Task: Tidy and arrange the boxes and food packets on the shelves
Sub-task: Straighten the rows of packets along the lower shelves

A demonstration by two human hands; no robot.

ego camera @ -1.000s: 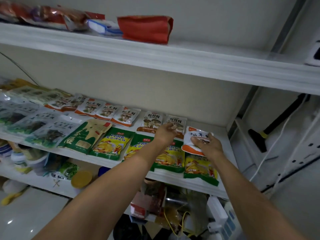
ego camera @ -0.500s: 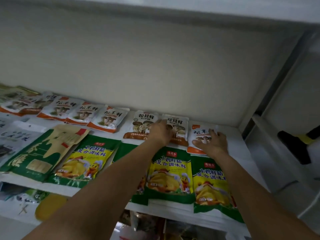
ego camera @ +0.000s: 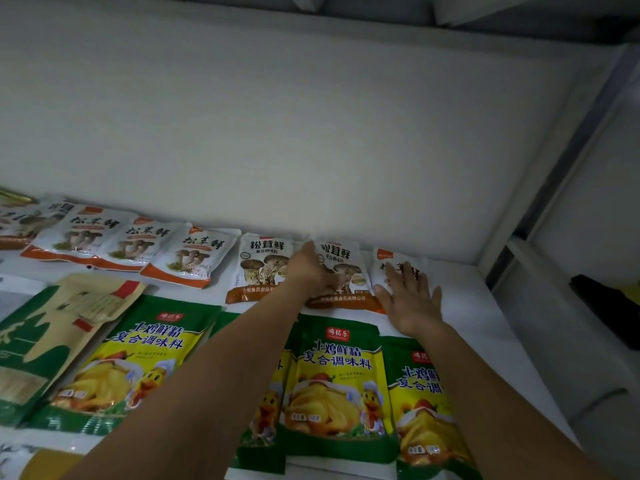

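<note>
A row of white mushroom seasoning packets lies along the back of the white shelf (ego camera: 485,306). My right hand (ego camera: 410,299) lies flat, fingers spread, on the rightmost white-and-orange packet (ego camera: 382,268). My left hand (ego camera: 310,268) rests on the edge of a brown-banded mushroom packet (ego camera: 341,271), beside another of the same kind (ego camera: 258,268). In front lie green-and-yellow chicken seasoning packets (ego camera: 337,393), partly covered by my forearms.
More white-and-orange mushroom packets (ego camera: 194,254) run off to the left. A green-and-beige packet (ego camera: 52,334) lies at front left. The shelf's right end is bare white surface against a side wall (ego camera: 554,168). A dark object (ego camera: 606,306) sits beyond it.
The view has closed in on the shelf. My right hand has laid the white-and-orange packet flat at the row's right end and now presses on it; my left hand stays on the neighbouring packet.
</note>
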